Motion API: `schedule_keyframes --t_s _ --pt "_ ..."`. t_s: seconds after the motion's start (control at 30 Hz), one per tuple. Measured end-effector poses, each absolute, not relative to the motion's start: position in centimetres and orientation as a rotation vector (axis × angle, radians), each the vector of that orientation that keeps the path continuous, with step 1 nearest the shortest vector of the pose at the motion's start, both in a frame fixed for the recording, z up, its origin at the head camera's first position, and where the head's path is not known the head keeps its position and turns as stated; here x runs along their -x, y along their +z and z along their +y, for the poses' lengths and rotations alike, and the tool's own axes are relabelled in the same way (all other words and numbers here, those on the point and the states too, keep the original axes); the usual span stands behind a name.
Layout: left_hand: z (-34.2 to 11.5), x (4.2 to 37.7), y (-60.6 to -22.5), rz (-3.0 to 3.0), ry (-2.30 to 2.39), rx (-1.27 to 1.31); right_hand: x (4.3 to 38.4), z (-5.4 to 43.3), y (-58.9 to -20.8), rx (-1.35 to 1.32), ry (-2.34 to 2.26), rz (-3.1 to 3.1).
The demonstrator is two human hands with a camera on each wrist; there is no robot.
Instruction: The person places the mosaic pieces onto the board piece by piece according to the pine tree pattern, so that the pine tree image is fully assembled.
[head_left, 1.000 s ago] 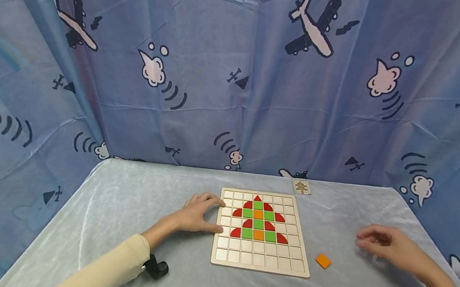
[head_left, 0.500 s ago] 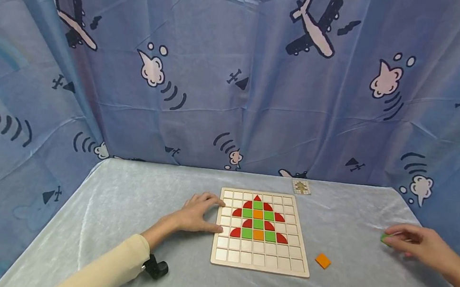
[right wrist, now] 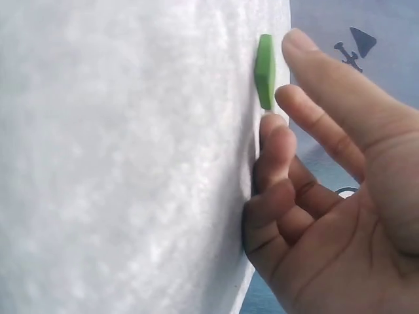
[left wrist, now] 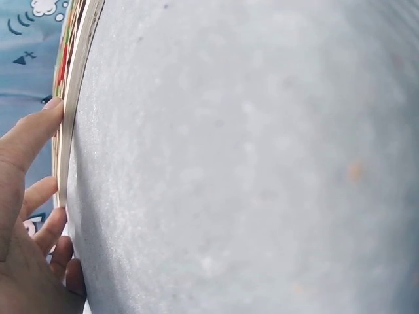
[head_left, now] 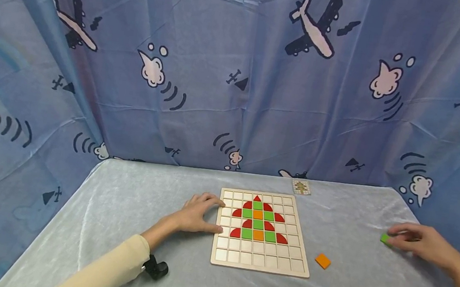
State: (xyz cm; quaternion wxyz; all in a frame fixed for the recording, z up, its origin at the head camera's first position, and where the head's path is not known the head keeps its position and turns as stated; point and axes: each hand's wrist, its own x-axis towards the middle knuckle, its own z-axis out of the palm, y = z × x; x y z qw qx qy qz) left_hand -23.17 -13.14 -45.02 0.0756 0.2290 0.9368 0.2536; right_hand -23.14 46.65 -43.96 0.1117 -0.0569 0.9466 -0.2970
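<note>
A wooden grid board (head_left: 263,261) lies flat, with red, green and orange tiles forming a tree shape. My left hand (head_left: 197,213) rests at its left edge, thumb and index fingertip on the rim and the fingers spread. In the left wrist view, the thumb (left wrist: 39,127) touches the board's side (left wrist: 73,111). Far to the right, my right hand (head_left: 426,244) is low over the table beside a green tile (head_left: 385,239). The right wrist view shows that green tile (right wrist: 264,72) on the cloth, just off the parted thumb and index fingertips; the other fingers are loosely curled.
An orange square tile (head_left: 323,261) lies on the grey cloth between the board and my right hand. Behind the board is a small card (head_left: 301,187) with a tree picture. A blue printed curtain (head_left: 203,78) hangs along the table's back edge.
My right hand has shifted to the right, and the green tile has come into view by its fingertips. Over the last half second its fingers have drawn slightly off the tile. The left hand stays put.
</note>
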Motion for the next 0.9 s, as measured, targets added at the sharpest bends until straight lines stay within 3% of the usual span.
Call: schedule_keyframes --t_s 0.9 --pt "-13.1 23.1 -44.9 2.804 0.765 -0.681 23.0 45.2 -44.0 0.269 -0.928 2.829"
